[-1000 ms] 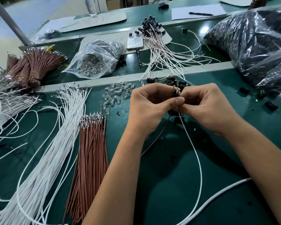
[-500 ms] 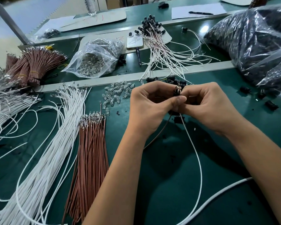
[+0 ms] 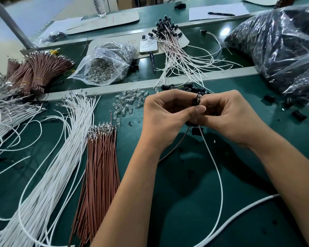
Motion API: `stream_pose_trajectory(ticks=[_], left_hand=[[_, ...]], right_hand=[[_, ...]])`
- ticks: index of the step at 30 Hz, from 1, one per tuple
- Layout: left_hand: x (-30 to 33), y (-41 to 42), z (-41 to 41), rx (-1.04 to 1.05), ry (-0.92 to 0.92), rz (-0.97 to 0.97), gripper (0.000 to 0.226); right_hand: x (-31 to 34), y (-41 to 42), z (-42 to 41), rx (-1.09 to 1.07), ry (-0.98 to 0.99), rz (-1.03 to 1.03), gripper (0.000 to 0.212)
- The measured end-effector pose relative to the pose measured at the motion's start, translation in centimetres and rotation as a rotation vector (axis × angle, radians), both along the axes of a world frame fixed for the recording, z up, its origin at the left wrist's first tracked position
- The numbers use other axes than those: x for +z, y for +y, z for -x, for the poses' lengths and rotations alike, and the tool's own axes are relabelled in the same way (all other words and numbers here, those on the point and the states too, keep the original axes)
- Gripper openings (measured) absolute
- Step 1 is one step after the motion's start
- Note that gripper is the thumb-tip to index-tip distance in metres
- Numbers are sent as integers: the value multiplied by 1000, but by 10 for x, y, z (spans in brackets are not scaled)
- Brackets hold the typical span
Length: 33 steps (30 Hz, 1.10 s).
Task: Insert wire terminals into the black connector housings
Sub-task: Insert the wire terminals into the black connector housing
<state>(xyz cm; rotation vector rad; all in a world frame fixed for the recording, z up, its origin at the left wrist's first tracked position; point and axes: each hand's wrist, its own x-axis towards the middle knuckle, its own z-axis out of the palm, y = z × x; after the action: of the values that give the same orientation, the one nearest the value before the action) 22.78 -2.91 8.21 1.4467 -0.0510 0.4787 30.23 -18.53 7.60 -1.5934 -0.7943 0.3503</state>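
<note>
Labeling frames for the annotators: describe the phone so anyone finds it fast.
Start at the heap of finished white-wire assemblies on the far strip of the green bench. Just left of it, right of the clear bag of small glass bulbs, the phone lies flat on a pale board. It is the only white slab there, with a camera cluster at its top.

Green bench (image 3: 185, 220) w/ white wires (image 3: 61, 157), brown wires (image 3: 100, 166), small bulbs (image 3: 127, 102).

A factory assembly workshop: a long green bench (image 3: 168, 202) carries bundles of white wires (image 3: 48, 166) and brown wires (image 3: 100, 166), plus bags of small parts (image 3: 105, 66).
</note>
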Motion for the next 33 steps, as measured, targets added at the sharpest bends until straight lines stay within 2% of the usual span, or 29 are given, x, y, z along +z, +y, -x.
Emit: stream_pose_trajectory(ticks=[5, 14, 20, 27, 29, 33], left_hand=[[1, 0, 0, 5, -2, 18, 29], [0, -1, 0, -26, -34, 41, 31], [-1, -3, 0, -44, -44, 54, 30], [0, -7, 1, -13, -63, 50, 35], [0, -8, 1, -15, -61, 56, 35], [1, -5, 1, -1, -47, 93, 35]], right_hand=[[-2, 0, -1, -1, -3, 68, 16], [-3, 0, -3, 11, -20, 30, 12], [-2, -1, -4, 2, -61, 62, 31], [-1, -1, -3, -23, -90, 83, 34], [-2, -1, -4, -37, -109, 75, 31], [-3, -1, -2, -20, -106, 3, 11]])
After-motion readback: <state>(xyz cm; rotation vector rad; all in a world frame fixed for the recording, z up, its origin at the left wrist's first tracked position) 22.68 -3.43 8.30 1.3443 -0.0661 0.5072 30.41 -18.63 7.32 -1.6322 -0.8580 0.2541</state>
